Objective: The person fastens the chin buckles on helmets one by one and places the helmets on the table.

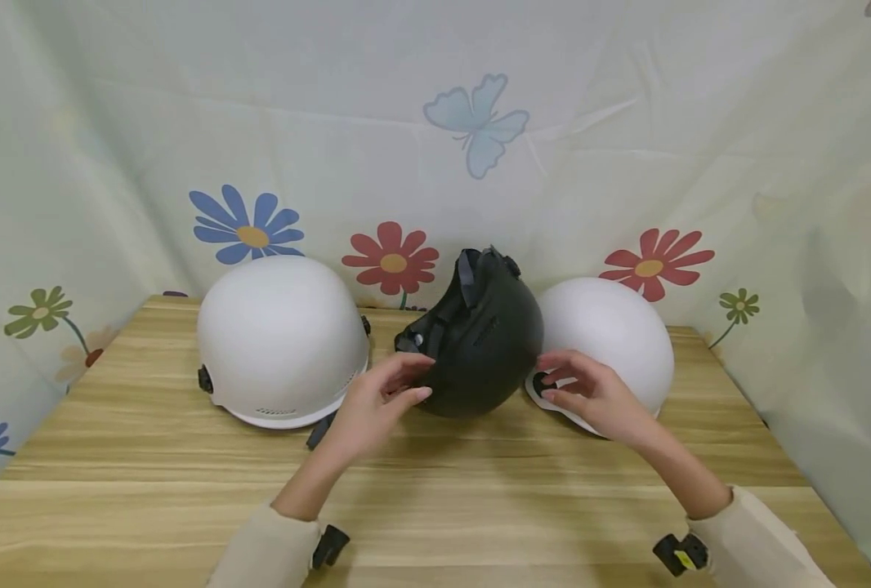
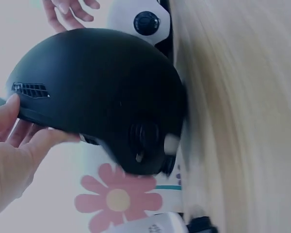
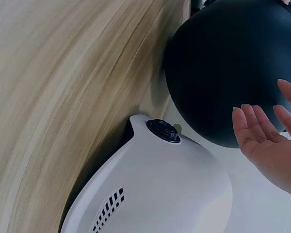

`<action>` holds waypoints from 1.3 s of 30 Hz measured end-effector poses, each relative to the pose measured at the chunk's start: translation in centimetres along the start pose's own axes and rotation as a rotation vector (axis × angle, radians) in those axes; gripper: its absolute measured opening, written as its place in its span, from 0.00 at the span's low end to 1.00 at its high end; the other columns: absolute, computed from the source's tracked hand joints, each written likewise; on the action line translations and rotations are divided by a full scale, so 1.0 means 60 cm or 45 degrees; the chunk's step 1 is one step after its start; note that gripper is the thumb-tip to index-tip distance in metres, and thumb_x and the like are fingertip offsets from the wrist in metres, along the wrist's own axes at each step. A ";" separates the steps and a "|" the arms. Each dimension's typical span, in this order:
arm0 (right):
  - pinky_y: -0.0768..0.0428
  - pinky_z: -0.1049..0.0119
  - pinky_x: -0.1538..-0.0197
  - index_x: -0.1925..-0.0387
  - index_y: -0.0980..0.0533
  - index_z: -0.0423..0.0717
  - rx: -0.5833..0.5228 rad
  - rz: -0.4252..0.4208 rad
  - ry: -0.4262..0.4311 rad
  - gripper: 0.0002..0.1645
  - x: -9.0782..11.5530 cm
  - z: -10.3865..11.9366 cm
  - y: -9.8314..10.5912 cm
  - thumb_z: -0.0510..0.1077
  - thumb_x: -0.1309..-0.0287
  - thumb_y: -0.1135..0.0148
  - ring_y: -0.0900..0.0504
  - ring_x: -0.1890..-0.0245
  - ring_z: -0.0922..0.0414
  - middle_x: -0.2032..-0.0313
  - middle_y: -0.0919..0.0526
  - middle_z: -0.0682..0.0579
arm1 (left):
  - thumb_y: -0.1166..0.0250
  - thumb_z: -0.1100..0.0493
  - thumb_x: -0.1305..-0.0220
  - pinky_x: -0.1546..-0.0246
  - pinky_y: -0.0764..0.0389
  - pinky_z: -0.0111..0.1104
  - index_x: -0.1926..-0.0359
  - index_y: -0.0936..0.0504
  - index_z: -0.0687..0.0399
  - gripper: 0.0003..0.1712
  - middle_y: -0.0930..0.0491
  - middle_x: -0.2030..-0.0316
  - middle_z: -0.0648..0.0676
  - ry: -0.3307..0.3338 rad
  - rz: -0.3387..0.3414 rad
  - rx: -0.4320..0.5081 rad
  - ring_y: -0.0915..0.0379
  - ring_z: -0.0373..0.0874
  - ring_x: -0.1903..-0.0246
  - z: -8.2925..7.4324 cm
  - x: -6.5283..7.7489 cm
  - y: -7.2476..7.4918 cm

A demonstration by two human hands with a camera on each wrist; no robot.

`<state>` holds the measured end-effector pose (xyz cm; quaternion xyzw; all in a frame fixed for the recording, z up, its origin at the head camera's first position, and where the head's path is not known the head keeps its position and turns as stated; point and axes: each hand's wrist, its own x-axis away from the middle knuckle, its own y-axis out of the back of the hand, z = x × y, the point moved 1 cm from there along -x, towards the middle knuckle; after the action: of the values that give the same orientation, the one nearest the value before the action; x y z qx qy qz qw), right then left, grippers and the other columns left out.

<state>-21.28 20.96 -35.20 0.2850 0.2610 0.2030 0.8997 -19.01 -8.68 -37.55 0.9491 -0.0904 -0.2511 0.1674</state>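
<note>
A black helmet [image 1: 494,359] is tilted on its side in the middle of the head view, its opening and straps facing left and up. At its left, my left hand [image 1: 369,412] grips the rim; in the left wrist view the thumb [image 2: 9,111] lies near a vent slot and other fingers reach under the edge. My right hand [image 1: 600,400] is by the helmet's right side, fingers loosely bent around nothing. In the right wrist view its fingertips [image 3: 245,114] come close to the black shell; whether they touch, I cannot tell.
One white helmet [image 1: 281,343] sits on the left of the wooden table [image 1: 435,506], with a dark strap beneath it. Another white helmet [image 1: 612,343] stands at the right, partly behind my right hand. A flowered curtain [image 1: 318,147] hangs behind the table.
</note>
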 end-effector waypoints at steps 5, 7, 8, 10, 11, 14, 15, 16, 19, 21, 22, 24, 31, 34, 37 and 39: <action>0.23 0.68 0.56 0.51 0.30 0.32 -0.004 -0.009 -0.021 0.21 0.001 -0.001 0.002 0.30 0.48 0.38 0.24 0.58 0.42 0.55 0.25 0.37 | 0.41 0.66 0.39 0.53 0.25 0.39 0.44 0.30 0.61 0.21 0.25 0.51 0.60 0.062 -0.009 0.071 0.27 0.50 0.52 0.016 0.001 0.001; 0.23 0.68 0.56 0.52 0.29 0.32 0.002 -0.007 -0.033 0.20 0.002 -0.001 0.003 0.31 0.48 0.38 0.24 0.58 0.42 0.55 0.24 0.40 | 0.42 0.68 0.39 0.53 0.26 0.40 0.41 0.33 0.59 0.24 0.25 0.51 0.62 0.063 -0.013 0.074 0.27 0.51 0.52 0.019 0.002 0.000; 0.23 0.68 0.57 0.52 0.29 0.32 0.006 -0.006 -0.038 0.20 0.003 -0.001 0.003 0.31 0.48 0.38 0.24 0.58 0.42 0.55 0.24 0.40 | 0.42 0.69 0.39 0.53 0.26 0.41 0.40 0.35 0.57 0.26 0.25 0.51 0.62 0.064 -0.019 0.074 0.27 0.51 0.52 0.020 0.002 0.000; 0.23 0.68 0.57 0.52 0.29 0.32 0.011 -0.002 -0.051 0.20 0.003 -0.002 0.004 0.31 0.48 0.38 0.24 0.58 0.41 0.55 0.24 0.42 | 0.42 0.70 0.39 0.54 0.26 0.43 0.37 0.38 0.51 0.30 0.27 0.49 0.64 0.057 -0.038 0.065 0.28 0.52 0.51 0.020 0.004 0.000; 0.23 0.67 0.57 0.52 0.29 0.32 0.010 0.000 -0.055 0.20 0.004 -0.003 0.004 0.31 0.48 0.38 0.24 0.58 0.41 0.55 0.24 0.42 | 0.42 0.70 0.39 0.54 0.26 0.45 0.36 0.40 0.48 0.32 0.27 0.49 0.65 0.047 -0.051 0.060 0.28 0.53 0.50 0.019 0.005 0.000; 0.23 0.67 0.57 0.52 0.29 0.31 0.004 0.009 -0.060 0.20 0.004 -0.005 0.004 0.32 0.48 0.38 0.24 0.58 0.41 0.55 0.24 0.40 | 0.43 0.70 0.39 0.56 0.25 0.46 0.34 0.44 0.43 0.35 0.30 0.47 0.67 0.021 -0.088 0.041 0.28 0.56 0.51 0.021 0.007 0.000; 0.23 0.67 0.57 0.52 0.29 0.31 -0.001 0.014 -0.067 0.20 0.004 -0.005 0.003 0.32 0.48 0.38 0.24 0.58 0.41 0.55 0.24 0.39 | 0.43 0.69 0.38 0.58 0.25 0.46 0.34 0.45 0.42 0.36 0.30 0.46 0.68 0.017 -0.099 0.033 0.28 0.57 0.52 0.021 0.007 0.000; 0.23 0.67 0.57 0.52 0.29 0.31 -0.001 0.017 -0.071 0.20 0.004 -0.006 0.003 0.32 0.48 0.38 0.24 0.58 0.42 0.55 0.24 0.38 | 0.43 0.69 0.38 0.60 0.24 0.44 0.34 0.45 0.42 0.36 0.30 0.46 0.68 0.012 -0.108 0.030 0.28 0.57 0.52 0.021 0.007 0.000; 0.23 0.67 0.56 0.52 0.29 0.32 -0.006 0.034 -0.101 0.20 0.005 -0.009 0.002 0.33 0.48 0.37 0.24 0.58 0.45 0.54 0.25 0.36 | 0.44 0.69 0.38 0.66 0.24 0.39 0.34 0.46 0.41 0.36 0.30 0.45 0.67 0.000 -0.135 0.013 0.28 0.56 0.52 0.022 0.007 -0.002; 0.23 0.67 0.56 0.51 0.29 0.32 -0.006 0.040 -0.117 0.20 0.006 -0.012 0.002 0.34 0.47 0.38 0.24 0.58 0.46 0.54 0.25 0.36 | 0.44 0.70 0.38 0.68 0.25 0.35 0.34 0.45 0.41 0.36 0.30 0.45 0.65 -0.017 -0.148 0.007 0.29 0.55 0.50 0.020 0.007 -0.003; 0.23 0.67 0.56 0.51 0.29 0.32 -0.005 0.042 -0.121 0.20 0.007 -0.013 0.002 0.34 0.47 0.38 0.24 0.58 0.46 0.54 0.25 0.36 | 0.44 0.70 0.38 0.69 0.25 0.34 0.34 0.45 0.42 0.35 0.31 0.44 0.64 -0.031 -0.152 0.005 0.30 0.54 0.49 0.019 0.006 -0.004; 0.23 0.66 0.56 0.51 0.29 0.32 -0.005 0.043 -0.123 0.20 0.008 -0.016 0.003 0.34 0.47 0.38 0.24 0.58 0.45 0.54 0.25 0.36 | 0.45 0.71 0.38 0.70 0.25 0.32 0.35 0.43 0.41 0.35 0.33 0.42 0.62 -0.046 -0.158 -0.014 0.31 0.54 0.47 0.016 0.006 -0.004; 0.23 0.67 0.57 0.52 0.29 0.31 0.005 0.028 -0.108 0.20 0.010 -0.024 0.006 0.33 0.47 0.38 0.23 0.59 0.45 0.55 0.25 0.35 | 0.46 0.74 0.39 0.77 0.29 0.31 0.37 0.38 0.38 0.35 0.33 0.43 0.65 -0.027 -0.186 -0.049 0.23 0.53 0.58 0.012 0.010 0.001; 0.23 0.68 0.57 0.52 0.29 0.30 -0.002 0.007 -0.110 0.20 0.010 -0.027 0.006 0.32 0.48 0.38 0.22 0.59 0.46 0.55 0.25 0.35 | 0.46 0.73 0.38 0.80 0.32 0.29 0.37 0.37 0.38 0.33 0.31 0.45 0.67 -0.014 -0.195 -0.020 0.21 0.47 0.72 0.009 0.012 0.003; 0.23 0.68 0.56 0.51 0.30 0.30 -0.020 -0.008 -0.111 0.21 0.010 -0.028 0.006 0.32 0.48 0.38 0.22 0.59 0.46 0.54 0.26 0.34 | 0.47 0.74 0.38 0.82 0.35 0.28 0.38 0.36 0.45 0.31 0.32 0.46 0.69 0.007 -0.186 0.007 0.28 0.40 0.83 -0.011 0.014 0.007; 0.24 0.68 0.55 0.50 0.31 0.30 -0.039 -0.009 -0.107 0.22 0.010 -0.026 0.005 0.31 0.48 0.38 0.23 0.58 0.45 0.53 0.26 0.34 | 0.47 0.73 0.37 0.82 0.36 0.28 0.37 0.37 0.46 0.30 0.32 0.46 0.69 0.027 -0.174 0.032 0.34 0.39 0.86 -0.012 0.015 0.008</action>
<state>-21.80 22.14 -36.31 0.2785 0.2210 0.1916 0.9148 -17.92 -9.18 -37.20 0.9576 -0.0270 -0.2509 0.1388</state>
